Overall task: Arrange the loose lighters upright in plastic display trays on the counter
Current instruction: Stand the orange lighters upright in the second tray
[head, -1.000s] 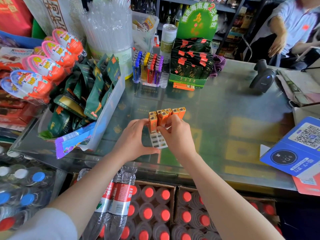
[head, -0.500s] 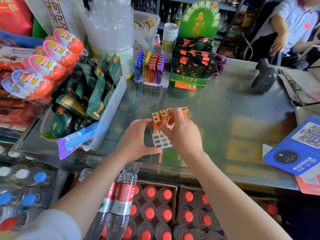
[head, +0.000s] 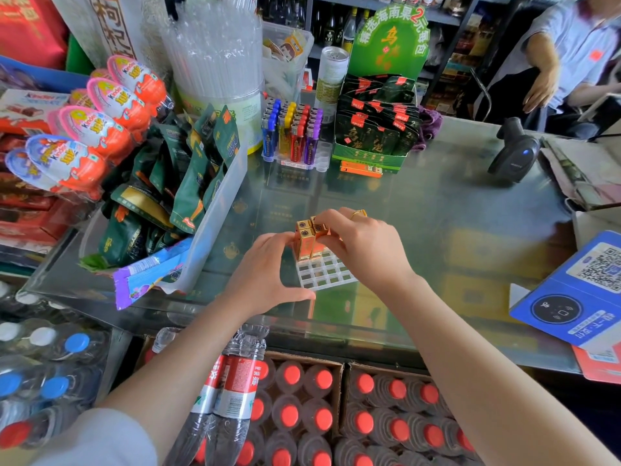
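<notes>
Orange-gold lighters [head: 307, 240] stand upright in the far rows of a clear gridded tray [head: 324, 272] mid glass surface [head: 437, 203], near rows of the tray bare. Left hand [head: 265, 274] sits at the tray's left edge, fingertips touching the side of the front-left lighter, thumb stretched flat along the surface in front of the tray; cannot tell if its grip actually closes on a lighter or only steadies it. Right hand [head: 363, 243] comes over the tray from the right, fingers curled down onto the lighter block, grip grasping the lighters at their tops; a ring shows on one finger. Most of the block is hidden under that hand, count unclear. Second tray [head: 317, 156] at the back of the surface holds blue, yellow, red and purple lighters [head: 290, 132] upright, just left of a green box of dark packets [head: 373, 129]. Two orange lighters [head: 361, 169] lie flat in front of that box. Clear bin of green snack packs [head: 201, 183] far left, barcode scanner [head: 514, 153] far right, blue QR payment sign [head: 578, 290] at the right edge. Red-capped bottles in cartons [head: 322, 412] below the surface. Another person [head: 571, 55] sits behind, top right.
</notes>
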The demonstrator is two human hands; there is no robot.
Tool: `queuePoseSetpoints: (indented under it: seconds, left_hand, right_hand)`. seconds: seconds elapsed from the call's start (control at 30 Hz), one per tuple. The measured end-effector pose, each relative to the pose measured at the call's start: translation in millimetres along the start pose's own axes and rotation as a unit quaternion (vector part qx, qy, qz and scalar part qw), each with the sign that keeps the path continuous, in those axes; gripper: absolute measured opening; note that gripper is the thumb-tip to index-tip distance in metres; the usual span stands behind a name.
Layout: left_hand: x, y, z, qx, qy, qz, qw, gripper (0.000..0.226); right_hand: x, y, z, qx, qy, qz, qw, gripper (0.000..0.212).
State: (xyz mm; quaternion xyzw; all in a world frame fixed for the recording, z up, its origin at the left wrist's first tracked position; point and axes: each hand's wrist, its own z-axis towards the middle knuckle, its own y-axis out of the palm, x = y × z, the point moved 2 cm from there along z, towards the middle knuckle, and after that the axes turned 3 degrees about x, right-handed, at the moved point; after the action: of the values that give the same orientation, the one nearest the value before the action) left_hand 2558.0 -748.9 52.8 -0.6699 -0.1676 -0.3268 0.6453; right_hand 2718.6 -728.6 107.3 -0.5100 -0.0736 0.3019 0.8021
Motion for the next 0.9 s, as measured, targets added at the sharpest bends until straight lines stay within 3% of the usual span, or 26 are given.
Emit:
queuePoseSetpoints:
  seconds: [0.1,0.17,0.3,0.37,0.5,0.67,0.8,0.9]
  left_hand:
    - [0,0,1,0.005,-0.001,0.006,1.000,0.085]
    - [-1,0,1,0.006,0.003,0.011,1.000,0.086]
    - [-1,-3,6,0.004,0.012,0.015,1.000,0.086]
    - [-2,-5,11,0.005,0.010,0.021,1.000,0.085]
    - [-7,-6,21,0.013,0.006,0.014,1.000,0.081]
    - [-14,-4,28,0.020,0.002,-0.006,1.000,0.078]
    - [-11,-5,30,0.022,0.005,-0.009,1.000,0.076]
    - [-10,-6,30,0.025,0.005,-0.006,1.000,0.076]
  right_hand:
    - [-2,11,-10,0.043,-0.042,-0.058,0.997,0.021]
    - [1,14,-18,0.061,-0.018,-0.021,0.998,0.025]
    - [27,4,-12,0.129,0.147,0.169,0.966,0.024]
    - [52,7,-3,0.154,0.224,0.190,0.943,0.017]
    - [98,27,19,0.069,0.282,0.092,0.952,0.024]
    - [120,49,50,-0.076,0.219,-0.044,0.972,0.032]
    - [126,64,65,-0.121,0.194,-0.120,0.966,0.033]
    - [131,70,68,-0.110,0.184,-0.159,0.964,0.039]
